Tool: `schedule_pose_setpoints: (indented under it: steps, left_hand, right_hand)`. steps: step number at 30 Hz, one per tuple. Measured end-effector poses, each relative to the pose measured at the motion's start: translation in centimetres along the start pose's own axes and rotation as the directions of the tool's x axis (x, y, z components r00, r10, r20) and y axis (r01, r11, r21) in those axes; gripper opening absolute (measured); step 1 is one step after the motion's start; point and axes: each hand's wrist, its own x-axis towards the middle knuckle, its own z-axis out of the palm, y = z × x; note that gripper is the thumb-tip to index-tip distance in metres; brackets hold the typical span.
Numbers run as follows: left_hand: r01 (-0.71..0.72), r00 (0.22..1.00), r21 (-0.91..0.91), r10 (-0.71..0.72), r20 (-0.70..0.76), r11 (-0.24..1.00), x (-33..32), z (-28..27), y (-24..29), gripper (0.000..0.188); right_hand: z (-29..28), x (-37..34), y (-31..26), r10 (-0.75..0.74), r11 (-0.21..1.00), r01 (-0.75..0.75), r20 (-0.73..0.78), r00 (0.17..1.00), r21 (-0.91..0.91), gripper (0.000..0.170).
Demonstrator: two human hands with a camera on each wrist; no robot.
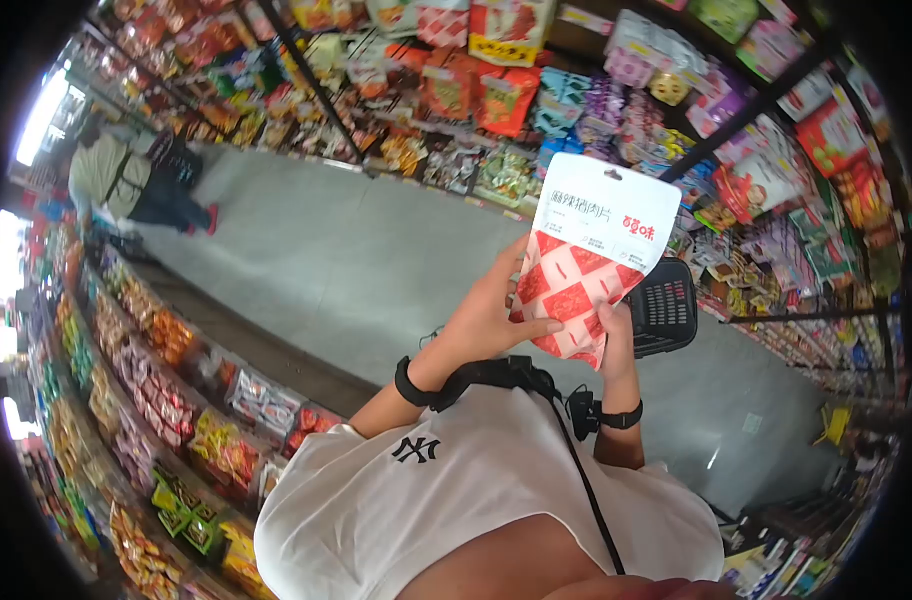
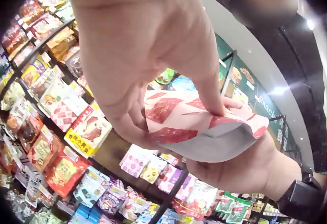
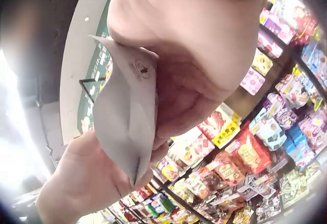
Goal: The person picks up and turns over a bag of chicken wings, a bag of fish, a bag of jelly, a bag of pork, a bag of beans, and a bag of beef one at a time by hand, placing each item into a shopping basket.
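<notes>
A white pouch with red checks [image 1: 576,275] is held in both hands in front of the chest, its printed face toward the head view. The left hand [image 1: 484,312] grips its left edge, thumb across the front. On the lower right, the right hand [image 1: 618,335] pinches it with the thumb on the front. In the left wrist view the left hand [image 2: 148,55] curls round the pouch [image 2: 179,119], whose grey bottom fold shows. The right wrist view has the right hand [image 3: 199,60] curled behind the pouch [image 3: 127,111]; some fingertips are hidden.
A black basket [image 1: 666,308] is beside the right forearm. Shelves of packaged snacks [image 1: 506,95] run beyond the hands, and bins of wrapped goods [image 1: 161,395] line the left. A person [image 1: 126,180] stands in the aisle at upper left, on the grey floor [image 1: 306,240].
</notes>
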Motion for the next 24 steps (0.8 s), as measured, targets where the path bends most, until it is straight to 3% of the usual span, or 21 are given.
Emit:
schedule_pose_setpoints:
  steps: [6,9,13,14,19,24]
  left_hand:
    - [-0.017,0.997,0.034,0.015,0.076,0.999,0.3,7.9,-0.5,0.1]
    - [0.001,0.993,0.06,-0.008,0.119,0.998,-0.3,12.9,-1.3,0.097]
    - [0.001,0.987,0.126,-0.022,0.16,0.992,-1.3,18.9,-2.9,0.09]
    - [-0.082,0.986,0.18,0.054,0.156,0.98,-1.4,20.3,-3.9,0.084]
    - [-0.077,0.95,0.294,-0.02,0.312,0.953,-0.5,22.9,-2.2,0.08]
    - [-0.141,0.939,0.347,0.014,0.343,0.927,-0.2,23.2,-2.9,0.078]
  right_hand:
    - [-6.4,-6.6,-1.1,-0.076,0.994,0.064,-0.155,0.985,-0.085,0.042]
    - [-11.7,-10.3,-0.5,-0.058,0.988,0.031,-0.183,0.981,-0.149,0.052]
    - [-14.3,-14.9,-0.9,-0.054,0.993,0.081,-0.292,0.955,0.081,0.047]
    - [-15.2,-16.0,-0.8,-0.036,0.998,0.048,-0.304,0.952,0.033,0.048]
    - [-18.4,-20.1,-0.8,0.007,0.981,-0.07,-0.331,0.944,-0.18,0.054]
    - [-18.2,-20.2,-1.1,0.041,0.973,-0.117,-0.345,0.938,-0.202,0.047]
